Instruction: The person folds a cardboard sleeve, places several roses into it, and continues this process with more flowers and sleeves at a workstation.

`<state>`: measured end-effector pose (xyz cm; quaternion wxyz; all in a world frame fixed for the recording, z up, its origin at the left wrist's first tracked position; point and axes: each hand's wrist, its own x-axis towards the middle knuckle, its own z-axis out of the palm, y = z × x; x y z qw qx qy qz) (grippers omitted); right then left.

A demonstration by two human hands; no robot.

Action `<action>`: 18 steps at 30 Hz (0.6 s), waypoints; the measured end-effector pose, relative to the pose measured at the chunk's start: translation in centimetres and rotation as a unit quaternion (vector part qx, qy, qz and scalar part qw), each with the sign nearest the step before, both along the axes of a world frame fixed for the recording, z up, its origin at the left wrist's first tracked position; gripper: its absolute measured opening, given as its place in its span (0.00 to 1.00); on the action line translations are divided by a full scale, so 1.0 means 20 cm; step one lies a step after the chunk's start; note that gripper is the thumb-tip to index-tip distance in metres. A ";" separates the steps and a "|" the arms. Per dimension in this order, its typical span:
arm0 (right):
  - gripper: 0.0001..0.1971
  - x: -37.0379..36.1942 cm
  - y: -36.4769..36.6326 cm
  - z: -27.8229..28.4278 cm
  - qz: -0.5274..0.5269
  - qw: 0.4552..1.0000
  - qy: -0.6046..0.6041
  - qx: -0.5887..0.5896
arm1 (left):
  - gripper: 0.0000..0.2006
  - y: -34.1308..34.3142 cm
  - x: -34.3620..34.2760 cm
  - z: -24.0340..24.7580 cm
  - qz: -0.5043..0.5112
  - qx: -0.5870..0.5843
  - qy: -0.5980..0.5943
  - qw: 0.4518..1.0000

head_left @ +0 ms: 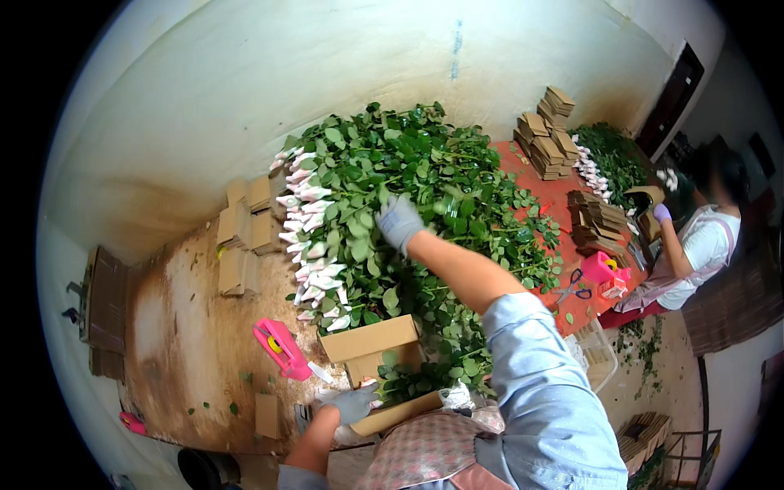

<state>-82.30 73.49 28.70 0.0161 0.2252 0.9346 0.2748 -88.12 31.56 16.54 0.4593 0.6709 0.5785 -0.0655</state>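
Observation:
My right hand (398, 224), in a pale grey glove, reaches into a large heap of leafy flower stems (408, 155). Its fingers look drawn together among the leaves; whatever they grip is hidden. The flower heads, in white and pink sleeves (314, 208), line the heap's left side. Close to my body lies an open cardboard wrap (371, 336) with leafy stems (425, 382) in it. At the wrap's left end, my grey-gloved left hand (353, 404) closes around a flower head (373, 385) in a pale sleeve, its fingers partly hidden.
A pink tape dispenser (282, 349) and folded cardboard pieces (237, 273) lie left on the worn table (180, 343). On the red table (523, 175) at right are cardboard stacks (551, 147), scissors (574, 287) and another pink dispenser (603, 268). A person (694, 245) works there.

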 end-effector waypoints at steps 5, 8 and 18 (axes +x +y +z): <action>0.07 0.24 -0.11 0.69 0.079 0.983 0.161 0.044 | 0.22 0.10 0.06 0.21 0.001 -0.044 0.014 0.999; 0.08 0.42 -0.31 0.88 0.122 0.978 0.171 -0.004 | 0.25 0.07 0.03 0.11 -0.011 -0.038 0.026 0.999; 0.12 1.01 -0.94 -0.17 0.061 0.936 -0.064 -0.342 | 0.24 -0.06 0.01 -0.14 0.041 0.009 -0.003 0.999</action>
